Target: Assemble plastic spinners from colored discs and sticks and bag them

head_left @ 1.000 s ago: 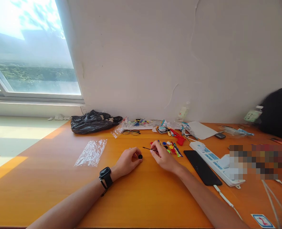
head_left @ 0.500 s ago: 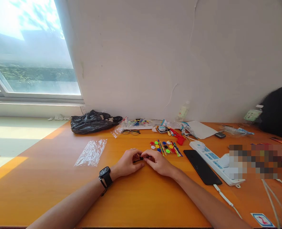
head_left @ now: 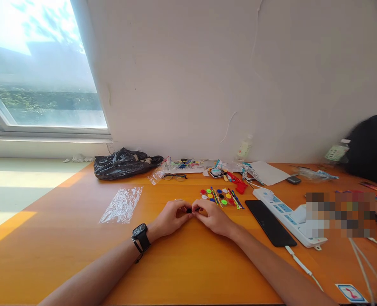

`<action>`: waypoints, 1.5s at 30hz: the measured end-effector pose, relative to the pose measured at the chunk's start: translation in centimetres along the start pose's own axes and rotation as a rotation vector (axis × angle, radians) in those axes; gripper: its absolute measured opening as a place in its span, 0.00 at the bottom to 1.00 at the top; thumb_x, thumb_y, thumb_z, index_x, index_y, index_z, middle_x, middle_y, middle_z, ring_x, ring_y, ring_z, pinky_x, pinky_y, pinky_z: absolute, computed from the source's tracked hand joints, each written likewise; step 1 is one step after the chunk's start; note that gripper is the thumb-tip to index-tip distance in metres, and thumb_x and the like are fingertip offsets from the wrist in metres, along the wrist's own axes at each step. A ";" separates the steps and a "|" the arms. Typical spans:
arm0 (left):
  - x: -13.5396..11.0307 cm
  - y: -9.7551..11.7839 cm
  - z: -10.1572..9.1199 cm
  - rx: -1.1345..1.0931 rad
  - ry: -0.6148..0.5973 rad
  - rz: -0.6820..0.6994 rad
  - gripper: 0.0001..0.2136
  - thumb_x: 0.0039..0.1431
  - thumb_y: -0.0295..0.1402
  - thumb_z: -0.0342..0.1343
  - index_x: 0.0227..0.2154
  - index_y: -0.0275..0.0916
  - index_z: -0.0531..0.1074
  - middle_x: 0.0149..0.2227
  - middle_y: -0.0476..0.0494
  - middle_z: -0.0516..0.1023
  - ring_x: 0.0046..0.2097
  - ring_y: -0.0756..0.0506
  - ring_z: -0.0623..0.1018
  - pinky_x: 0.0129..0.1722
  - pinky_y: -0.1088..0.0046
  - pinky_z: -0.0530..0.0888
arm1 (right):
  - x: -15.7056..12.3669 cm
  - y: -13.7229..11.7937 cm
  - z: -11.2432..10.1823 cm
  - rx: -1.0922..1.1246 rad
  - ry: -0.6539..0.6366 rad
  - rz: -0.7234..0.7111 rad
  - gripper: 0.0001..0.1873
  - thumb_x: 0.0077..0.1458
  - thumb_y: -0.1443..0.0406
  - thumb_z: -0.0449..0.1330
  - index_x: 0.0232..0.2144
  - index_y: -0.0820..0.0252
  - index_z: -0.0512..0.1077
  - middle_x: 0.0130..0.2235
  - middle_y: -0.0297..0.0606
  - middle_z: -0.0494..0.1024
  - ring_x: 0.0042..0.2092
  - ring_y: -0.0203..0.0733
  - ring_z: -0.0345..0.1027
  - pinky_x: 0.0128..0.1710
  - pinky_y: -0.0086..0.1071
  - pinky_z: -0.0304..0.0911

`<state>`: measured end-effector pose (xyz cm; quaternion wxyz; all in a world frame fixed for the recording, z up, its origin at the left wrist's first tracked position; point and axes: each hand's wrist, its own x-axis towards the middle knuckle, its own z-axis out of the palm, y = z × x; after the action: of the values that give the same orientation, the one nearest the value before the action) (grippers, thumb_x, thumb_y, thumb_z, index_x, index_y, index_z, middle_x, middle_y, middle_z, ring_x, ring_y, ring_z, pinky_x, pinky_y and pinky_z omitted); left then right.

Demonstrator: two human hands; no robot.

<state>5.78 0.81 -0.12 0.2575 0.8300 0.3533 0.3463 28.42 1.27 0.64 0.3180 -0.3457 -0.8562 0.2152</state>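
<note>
My left hand [head_left: 171, 219], with a watch on its wrist, pinches a small black plastic piece [head_left: 188, 211] between thumb and fingers. Fingertips of my right hand [head_left: 213, 216] are closed at the same piece and meet the left fingertips over the table. The fingers cover most of the piece, so its full shape is hidden. Just beyond my right hand lie several coloured round discs, among them a green disc [head_left: 224, 202]. Thin coloured sticks [head_left: 216, 197] lie among the discs, and more sticks [head_left: 237, 199] are at their right.
A flat clear plastic bag [head_left: 121, 205] lies left of my hands. On the right are a black phone [head_left: 270, 223] and a white power strip [head_left: 287, 216] with cables. Farther back are glasses [head_left: 174, 177], a black bag [head_left: 124, 165] and a red toy gun [head_left: 239, 185].
The thin black stick that showed under my left fingers is out of sight now. A rounded black part shows between the fingertips. Both hands stay in nearly the same place.
</note>
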 end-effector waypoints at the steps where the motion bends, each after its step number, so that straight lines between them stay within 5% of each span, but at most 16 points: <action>1: 0.0 -0.1 0.0 0.007 0.006 0.006 0.09 0.67 0.36 0.59 0.44 0.41 0.80 0.39 0.45 0.84 0.39 0.46 0.79 0.40 0.72 0.72 | 0.0 0.0 0.0 -0.001 -0.007 0.006 0.04 0.64 0.68 0.59 0.38 0.55 0.74 0.39 0.37 0.80 0.42 0.45 0.72 0.46 0.37 0.68; 36: -0.1 0.1 0.3 0.044 -0.006 0.020 0.10 0.67 0.30 0.55 0.47 0.42 0.80 0.45 0.40 0.83 0.45 0.42 0.79 0.48 0.66 0.74 | 0.2 -0.9 -0.6 -0.108 -0.032 -0.020 0.07 0.64 0.70 0.58 0.38 0.55 0.76 0.40 0.40 0.80 0.43 0.47 0.72 0.45 0.40 0.66; 45: 0.0 0.2 0.5 0.003 0.018 -0.017 0.08 0.65 0.34 0.58 0.42 0.41 0.81 0.40 0.40 0.83 0.41 0.42 0.79 0.43 0.67 0.75 | 0.1 -0.9 -0.7 -0.097 -0.031 -0.035 0.08 0.63 0.72 0.58 0.39 0.55 0.75 0.41 0.39 0.79 0.44 0.47 0.71 0.48 0.41 0.66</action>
<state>6.21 0.64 -0.27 0.2561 0.8242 0.3633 0.3509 28.46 0.85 1.66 0.2914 -0.3423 -0.8764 0.1729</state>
